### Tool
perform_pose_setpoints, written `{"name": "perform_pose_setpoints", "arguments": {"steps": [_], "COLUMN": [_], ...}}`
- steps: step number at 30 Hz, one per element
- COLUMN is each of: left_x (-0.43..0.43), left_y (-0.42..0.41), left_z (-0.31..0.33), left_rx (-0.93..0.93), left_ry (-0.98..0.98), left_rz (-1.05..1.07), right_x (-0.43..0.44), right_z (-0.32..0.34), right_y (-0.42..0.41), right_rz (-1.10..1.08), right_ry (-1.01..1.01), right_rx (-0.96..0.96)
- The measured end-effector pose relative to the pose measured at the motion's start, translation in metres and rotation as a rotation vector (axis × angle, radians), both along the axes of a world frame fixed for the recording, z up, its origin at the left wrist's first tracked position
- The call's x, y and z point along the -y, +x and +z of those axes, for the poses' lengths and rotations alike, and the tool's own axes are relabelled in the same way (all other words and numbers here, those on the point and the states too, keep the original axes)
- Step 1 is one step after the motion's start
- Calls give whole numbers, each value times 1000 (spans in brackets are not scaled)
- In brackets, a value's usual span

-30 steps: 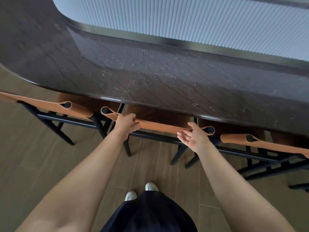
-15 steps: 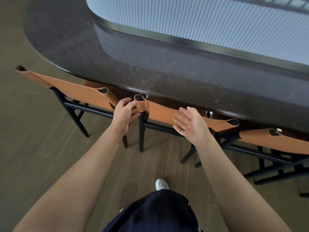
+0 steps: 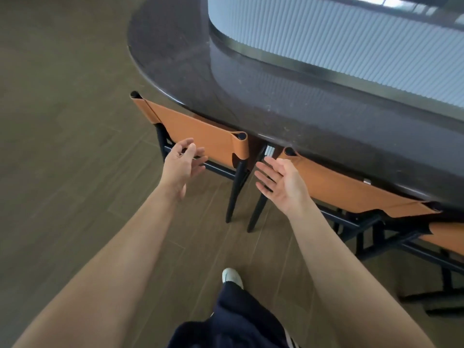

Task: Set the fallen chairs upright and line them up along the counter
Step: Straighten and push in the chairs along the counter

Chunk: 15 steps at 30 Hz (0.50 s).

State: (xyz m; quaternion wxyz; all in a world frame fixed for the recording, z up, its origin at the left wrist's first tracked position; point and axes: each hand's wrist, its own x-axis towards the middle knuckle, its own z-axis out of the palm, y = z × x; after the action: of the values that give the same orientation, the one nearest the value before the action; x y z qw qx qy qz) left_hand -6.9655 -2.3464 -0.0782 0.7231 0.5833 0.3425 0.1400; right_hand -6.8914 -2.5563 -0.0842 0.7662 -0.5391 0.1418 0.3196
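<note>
Three chairs with tan leather backs and black frames stand upright, tucked under the dark stone counter [image 3: 288,101]. The left chair [image 3: 200,133] sits at the counter's rounded end, the middle chair [image 3: 351,189] beside it, and a third chair [image 3: 444,237] shows at the right edge. My left hand [image 3: 182,162] hovers open just in front of the left chair's back, touching nothing. My right hand [image 3: 278,182] is open, palm up, in front of the middle chair's left post, also holding nothing.
Wood-look floor [image 3: 62,146] stretches left and behind me. A ribbed white panel [image 3: 339,33] rises behind the counter. My foot in a white shoe [image 3: 232,277] stands on the floor just behind the two nearer chairs' black legs.
Both hands have let go of the middle chair's back and moved left. My view has swung left, so the counter's rounded end and the left chair are now central.
</note>
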Motion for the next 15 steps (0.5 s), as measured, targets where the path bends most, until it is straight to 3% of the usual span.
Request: {"name": "perform_pose_setpoints", "arguments": {"steps": [8, 15], "left_x": [-84, -150], "left_y": [38, 98], "left_z": [-12, -29], "left_rx": [-58, -190], "left_ry": [0, -133], "left_rz": [14, 16], "right_x": [-91, -166], "right_z": [-20, -32], "right_y": [36, 88], "right_rz": [9, -91], "right_ry": [53, 107], "right_rx": [-142, -316]}}
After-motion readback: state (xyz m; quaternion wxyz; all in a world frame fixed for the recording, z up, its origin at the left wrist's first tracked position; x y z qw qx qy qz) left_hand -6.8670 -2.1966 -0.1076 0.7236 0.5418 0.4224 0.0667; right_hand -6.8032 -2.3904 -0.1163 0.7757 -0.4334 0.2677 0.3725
